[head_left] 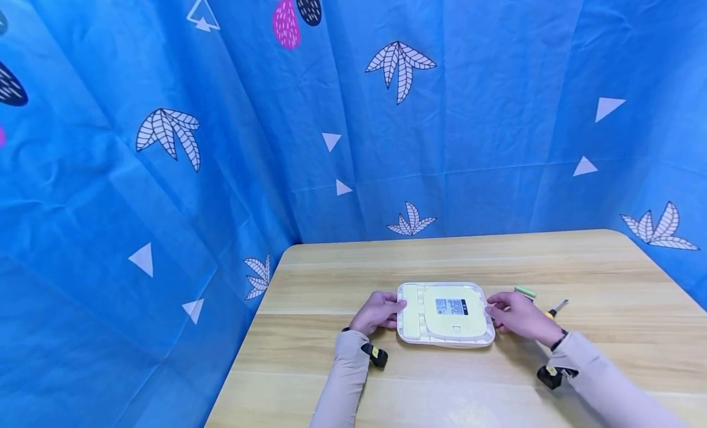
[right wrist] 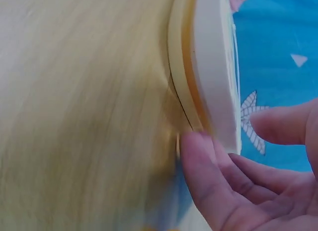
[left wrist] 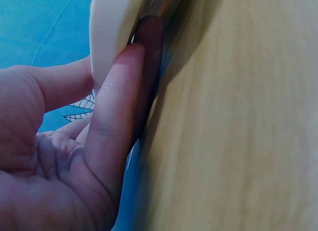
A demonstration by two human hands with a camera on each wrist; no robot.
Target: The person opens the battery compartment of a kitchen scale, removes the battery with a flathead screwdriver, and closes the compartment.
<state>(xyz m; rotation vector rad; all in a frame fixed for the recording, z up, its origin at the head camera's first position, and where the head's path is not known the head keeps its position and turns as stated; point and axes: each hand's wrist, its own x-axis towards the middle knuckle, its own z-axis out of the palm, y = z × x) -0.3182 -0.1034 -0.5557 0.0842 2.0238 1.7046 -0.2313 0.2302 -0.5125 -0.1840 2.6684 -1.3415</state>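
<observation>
A white rounded-rectangular device point(head_left: 455, 340) with a pale yellow-green back and a printed label point(head_left: 452, 307) lies back up between both hands. My left hand point(head_left: 378, 311) grips its left edge, thumb on top and fingers beneath, as the left wrist view shows. At the right edge is my right hand point(head_left: 516, 317); in the right wrist view its fingertips point(right wrist: 196, 146) are tucked at the underside, while the thumb point(right wrist: 278, 125) stands just off the upper face. The device's lower side is hidden in the head view.
Behind my right hand lie a small green cylinder point(head_left: 525, 290), like a battery, and a screwdriver point(head_left: 559, 306) with a yellow handle, partly hidden by the hand. The wooden table point(head_left: 331, 262) meets a blue patterned curtain point(head_left: 486, 139) at the back and left.
</observation>
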